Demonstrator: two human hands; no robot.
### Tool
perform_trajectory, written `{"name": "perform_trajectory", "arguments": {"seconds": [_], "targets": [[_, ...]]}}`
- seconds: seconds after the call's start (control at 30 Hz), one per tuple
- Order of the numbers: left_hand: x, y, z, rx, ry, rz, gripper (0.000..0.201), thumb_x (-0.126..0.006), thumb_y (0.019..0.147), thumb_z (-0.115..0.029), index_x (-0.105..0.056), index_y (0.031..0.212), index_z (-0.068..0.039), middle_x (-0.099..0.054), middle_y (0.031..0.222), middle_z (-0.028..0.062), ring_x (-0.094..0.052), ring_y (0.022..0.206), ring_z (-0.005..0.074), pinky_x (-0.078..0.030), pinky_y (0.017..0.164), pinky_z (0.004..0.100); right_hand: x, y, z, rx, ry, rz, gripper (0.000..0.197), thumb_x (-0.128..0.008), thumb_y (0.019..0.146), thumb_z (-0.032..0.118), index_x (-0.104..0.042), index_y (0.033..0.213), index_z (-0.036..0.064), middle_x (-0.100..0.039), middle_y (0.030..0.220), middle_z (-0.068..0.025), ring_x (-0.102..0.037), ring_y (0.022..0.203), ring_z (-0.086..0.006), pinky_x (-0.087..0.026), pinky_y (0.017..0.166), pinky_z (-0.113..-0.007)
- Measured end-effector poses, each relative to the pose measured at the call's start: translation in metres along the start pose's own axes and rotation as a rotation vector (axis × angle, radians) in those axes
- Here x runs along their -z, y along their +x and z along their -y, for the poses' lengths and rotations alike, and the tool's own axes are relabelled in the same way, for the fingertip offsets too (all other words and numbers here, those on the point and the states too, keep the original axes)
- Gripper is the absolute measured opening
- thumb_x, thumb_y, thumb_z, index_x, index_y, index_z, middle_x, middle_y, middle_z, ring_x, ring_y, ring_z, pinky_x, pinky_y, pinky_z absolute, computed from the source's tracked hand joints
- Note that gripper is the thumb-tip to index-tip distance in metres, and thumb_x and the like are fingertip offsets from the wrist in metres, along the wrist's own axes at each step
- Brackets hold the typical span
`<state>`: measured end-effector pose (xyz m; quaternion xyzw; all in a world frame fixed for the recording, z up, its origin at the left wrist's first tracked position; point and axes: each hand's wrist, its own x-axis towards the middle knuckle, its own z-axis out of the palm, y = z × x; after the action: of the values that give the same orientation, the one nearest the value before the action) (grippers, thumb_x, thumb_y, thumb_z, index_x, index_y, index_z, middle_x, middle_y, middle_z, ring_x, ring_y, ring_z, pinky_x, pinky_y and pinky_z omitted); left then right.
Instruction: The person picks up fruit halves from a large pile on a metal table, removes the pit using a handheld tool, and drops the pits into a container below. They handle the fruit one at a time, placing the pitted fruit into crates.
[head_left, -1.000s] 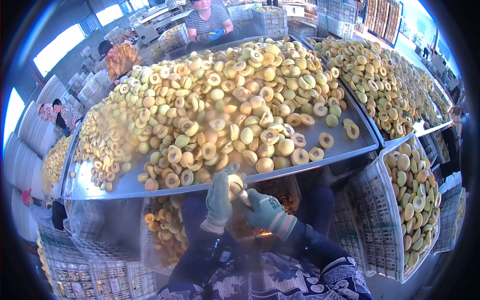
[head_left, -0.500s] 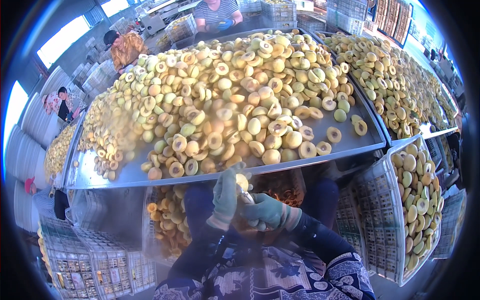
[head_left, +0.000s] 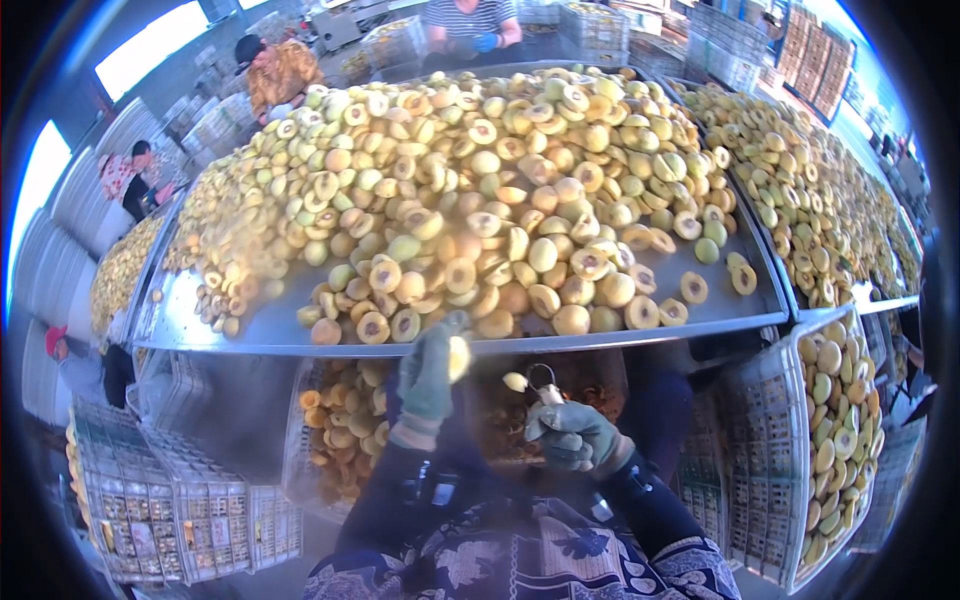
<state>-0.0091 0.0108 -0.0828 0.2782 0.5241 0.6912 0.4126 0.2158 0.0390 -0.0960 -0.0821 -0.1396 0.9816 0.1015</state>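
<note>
My left hand (head_left: 430, 370), in a grey-green glove, holds a yellow fruit half (head_left: 458, 357) just below the front edge of a big metal table (head_left: 250, 325). My right hand (head_left: 572, 435), gloved too, grips a small metal loop-ended pitting tool (head_left: 542, 382). A pale pit or scrap (head_left: 515, 381) sits at the tool's tip, between the two hands. The table is heaped with several halved yellow and orange fruits (head_left: 480, 190).
A second table of fruit halves (head_left: 820, 190) stands to the right. White plastic crates (head_left: 800, 460) with fruit are at my right, another crate (head_left: 335, 430) below the table, empty ones (head_left: 170, 510) lower left. Other people (head_left: 275, 70) work across and at the left.
My hands have come apart: the right hand with the tool dropped down and right, while the left hand kept the fruit half near the table edge. The view tilted slightly downward.
</note>
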Motion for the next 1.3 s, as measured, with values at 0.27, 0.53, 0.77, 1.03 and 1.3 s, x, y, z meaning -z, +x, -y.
{"name": "perform_trajectory", "arguments": {"seconds": [0.27, 0.53, 0.77, 1.03, 1.3], "targets": [[0.139, 0.037, -0.020, -0.316, 1.460, -0.363, 0.045, -0.056, 0.081, -0.046, -0.065, 0.099, -0.006, -0.064, 0.092, 0.0195, -0.060, 0.084, 0.0363, -0.046, 0.075, 0.0468, 0.031, 0.025, -0.018, -0.088, -0.587, -0.759, 0.014, -0.061, 0.086, 0.020, -0.057, 0.088, 0.0071, -0.053, 0.063, 0.0001, -0.045, 0.041, -0.0089, -0.034, 0.036, -0.022], [0.115, 0.109, -0.004, 0.155, 1.734, -0.220, 0.055, -0.065, 0.067, -0.049, -0.058, 0.106, -0.011, -0.066, 0.095, 0.0162, -0.061, 0.093, 0.0351, -0.043, 0.085, 0.0393, 0.046, 0.042, -0.041, 0.029, -0.688, -0.744, 0.013, -0.063, 0.085, 0.016, -0.055, 0.077, 0.0087, -0.051, 0.062, 0.0023, -0.048, 0.051, -0.0075, -0.039, 0.045, -0.022], [0.095, 0.096, 0.001, -0.007, 0.850, -0.175, 0.036, -0.071, 0.073, -0.028, -0.061, 0.096, -0.002, -0.067, 0.084, 0.0124, -0.065, 0.078, 0.0212, -0.050, 0.069, 0.0324, 0.015, 0.045, -0.024, 0.028, -0.880, -0.759, 0.015, -0.060, 0.087, 0.018, -0.059, 0.090, 0.0039, -0.058, 0.076, 0.0020, -0.053, 0.070, -0.0075, -0.044, 0.063, -0.024], [-0.010, 0.007, -0.002, 0.054, -0.262, 0.203, 0.037, -0.055, 0.090, -0.021, -0.051, 0.118, 0.003, -0.060, 0.108, 0.0194, -0.064, 0.082, 0.0257, -0.054, 0.072, 0.0352, -0.038, 0.058, -0.014, 0.476, -1.283, -0.611, 0.019, -0.061, 0.088, 0.015, -0.055, 0.102, 0.0034, -0.058, 0.078, 0.0009, -0.053, 0.069, -0.0060, -0.045, 0.062, -0.025], [-0.064, -0.032, -0.003, 0.055, -0.184, 0.197, 0.048, -0.037, 0.098, -0.036, -0.049, 0.123, 0.003, -0.058, 0.112, 0.0170, -0.061, 0.094, 0.0240, -0.051, 0.081, 0.0348, -0.051, 0.019, -0.010, 0.484, -1.374, -0.737, 0.029, -0.061, 0.083, 0.023, -0.053, 0.105, 0.0041, -0.062, 0.088, -0.0186, -0.062, 0.086, -0.0342, -0.047, 0.075, -0.039]]}}
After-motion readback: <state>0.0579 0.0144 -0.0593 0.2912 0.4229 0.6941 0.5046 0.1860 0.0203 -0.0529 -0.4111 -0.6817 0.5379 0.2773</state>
